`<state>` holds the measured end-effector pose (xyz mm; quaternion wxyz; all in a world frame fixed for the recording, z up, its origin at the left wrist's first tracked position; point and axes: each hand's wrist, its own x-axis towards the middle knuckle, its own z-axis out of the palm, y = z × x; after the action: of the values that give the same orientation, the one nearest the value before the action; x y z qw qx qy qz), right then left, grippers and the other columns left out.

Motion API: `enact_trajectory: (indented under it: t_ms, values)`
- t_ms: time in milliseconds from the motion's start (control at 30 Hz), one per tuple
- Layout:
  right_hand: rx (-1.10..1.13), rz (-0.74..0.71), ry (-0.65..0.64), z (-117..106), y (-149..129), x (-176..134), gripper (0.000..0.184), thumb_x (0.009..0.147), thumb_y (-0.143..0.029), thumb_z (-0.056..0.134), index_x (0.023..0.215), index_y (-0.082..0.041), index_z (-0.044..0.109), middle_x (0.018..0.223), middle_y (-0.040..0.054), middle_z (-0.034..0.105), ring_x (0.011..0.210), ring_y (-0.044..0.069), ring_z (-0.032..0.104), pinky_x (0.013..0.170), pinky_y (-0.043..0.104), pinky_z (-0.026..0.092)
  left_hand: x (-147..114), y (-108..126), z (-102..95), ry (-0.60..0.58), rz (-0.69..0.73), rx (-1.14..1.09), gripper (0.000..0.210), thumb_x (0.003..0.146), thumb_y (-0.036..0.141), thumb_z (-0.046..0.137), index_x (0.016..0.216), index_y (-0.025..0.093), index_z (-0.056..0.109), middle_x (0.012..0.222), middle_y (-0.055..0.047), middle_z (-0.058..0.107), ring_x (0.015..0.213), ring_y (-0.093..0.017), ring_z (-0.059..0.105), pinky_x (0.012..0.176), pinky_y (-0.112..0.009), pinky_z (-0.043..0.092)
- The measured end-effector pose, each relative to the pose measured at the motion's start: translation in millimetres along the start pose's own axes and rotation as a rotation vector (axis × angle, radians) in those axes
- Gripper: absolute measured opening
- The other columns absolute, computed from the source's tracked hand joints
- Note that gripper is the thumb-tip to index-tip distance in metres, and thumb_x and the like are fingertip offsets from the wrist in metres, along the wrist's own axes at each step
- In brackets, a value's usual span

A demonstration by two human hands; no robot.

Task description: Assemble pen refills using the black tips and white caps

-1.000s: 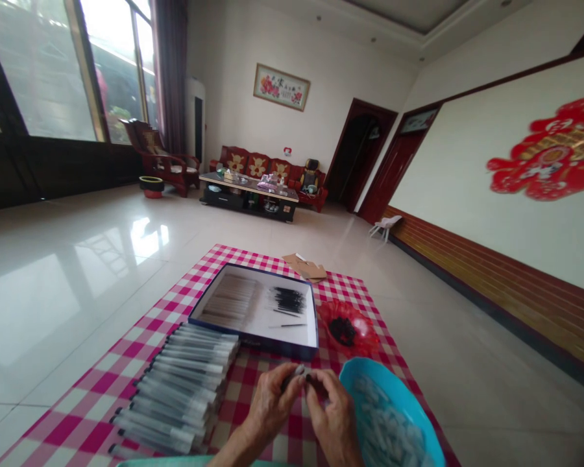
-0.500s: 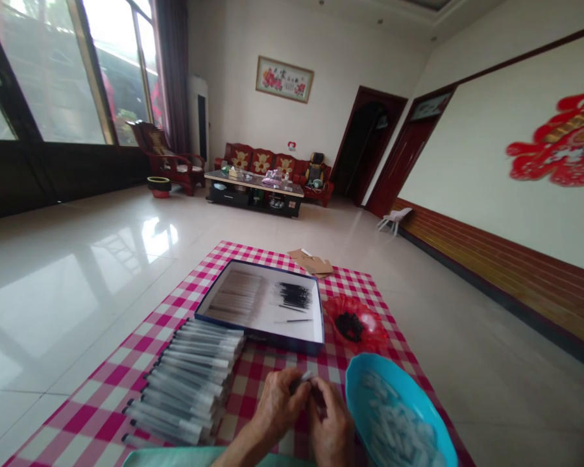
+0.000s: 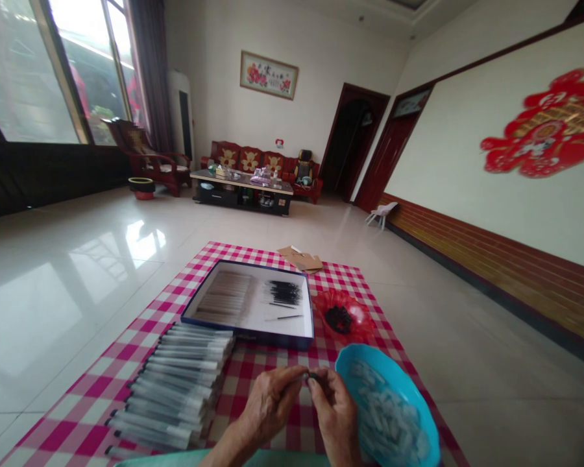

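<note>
My left hand (image 3: 271,399) is closed in a pinch on a slim pale piece that looks like a pen, mostly hidden by the fingers. Fingertip to fingertip with it, my right hand (image 3: 335,410) pinches a small black plug (image 3: 313,375) at the pen's end. To the left lies a pile of translucent pens (image 3: 175,383) with black ends and whitish caps. Beyond my hands, a shallow box (image 3: 272,336) holds clear tubes (image 3: 224,295) and thin black refills (image 3: 285,293). A red bowl (image 3: 363,319) contains small black pieces (image 3: 339,319). The blue bowl (image 3: 343,363) at right holds many whitish caps (image 3: 394,415).
A pink-and-white checked cloth (image 3: 141,350) covers the table. Flattened brown cardboard (image 3: 302,259) lies at its far edge. Across the tiled floor stand a low table (image 3: 241,191), a wooden sofa (image 3: 248,155), an armchair (image 3: 148,159) and a small white chair (image 3: 382,213).
The view has shifted a little to the right. My fingertips have drawn slightly apart, and a small black plug now shows in my right hand's pinch.
</note>
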<state>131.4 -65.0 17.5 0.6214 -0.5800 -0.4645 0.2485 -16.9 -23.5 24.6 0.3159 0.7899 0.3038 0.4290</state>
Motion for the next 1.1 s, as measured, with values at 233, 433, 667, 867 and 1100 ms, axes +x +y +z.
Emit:
enact_trajectory:
  t_ms: [233, 433, 667, 867, 1100]
  values:
    - [0.025, 0.031, -0.058, -1.6, -4.7, -0.8, 0.019, 0.073, -0.033, 0.068, 0.083, -0.017, 0.066, 0.076, 0.0048, 0.070, 0.071, 0.020, 0.068, 0.065, 0.026, 0.056, -0.3, -0.7, -2.3, 0.007, 0.081, 0.089, 0.029, 0.092, 0.021, 0.043, 0.112, 0.020, 0.064, 0.072, -0.004, 0.066, 0.058, -0.013, 0.059, 0.054, -0.020, 0.039]
    - [0.044, 0.075, -0.122, -4.4, -7.3, 1.3, 0.022, 0.071, -0.034, 0.070, 0.085, -0.017, 0.067, 0.079, 0.0058, 0.071, 0.074, 0.021, 0.068, 0.068, 0.028, 0.056, 1.7, 2.2, -11.4, -0.084, 0.100, 0.101, 0.029, 0.093, 0.021, 0.042, 0.112, 0.020, 0.064, 0.073, -0.005, 0.066, 0.063, -0.015, 0.061, 0.057, -0.022, 0.042]
    - [0.083, 0.131, -0.155, -6.5, -12.1, 2.5, 0.022, 0.068, -0.034, 0.073, 0.081, -0.017, 0.066, 0.074, 0.0046, 0.069, 0.069, 0.020, 0.066, 0.063, 0.027, 0.055, 2.8, 4.1, -17.2, -0.147, 0.100, 0.150, 0.031, 0.093, 0.019, 0.043, 0.118, 0.025, 0.060, 0.073, -0.003, 0.064, 0.064, -0.015, 0.059, 0.057, -0.021, 0.038]
    - [0.074, 0.153, -0.194, -8.7, -9.7, 2.9, 0.021, 0.067, -0.033, 0.073, 0.080, -0.018, 0.065, 0.073, 0.0035, 0.068, 0.069, 0.019, 0.065, 0.063, 0.026, 0.054, 1.7, 2.3, -18.3, -0.193, 0.088, 0.272, 0.031, 0.092, 0.020, 0.043, 0.115, 0.027, 0.061, 0.069, -0.002, 0.061, 0.060, -0.015, 0.056, 0.054, -0.022, 0.034]
    - [-0.007, 0.105, -0.250, -8.2, -3.9, 0.0, 0.017, 0.073, -0.031, 0.069, 0.083, -0.019, 0.064, 0.074, 0.0030, 0.068, 0.068, 0.018, 0.065, 0.062, 0.024, 0.053, 4.0, 5.6, -22.7, -0.238, 0.081, 0.266, 0.023, 0.091, 0.020, 0.043, 0.103, 0.023, 0.063, 0.071, -0.002, 0.064, 0.063, -0.016, 0.060, 0.055, -0.023, 0.034]
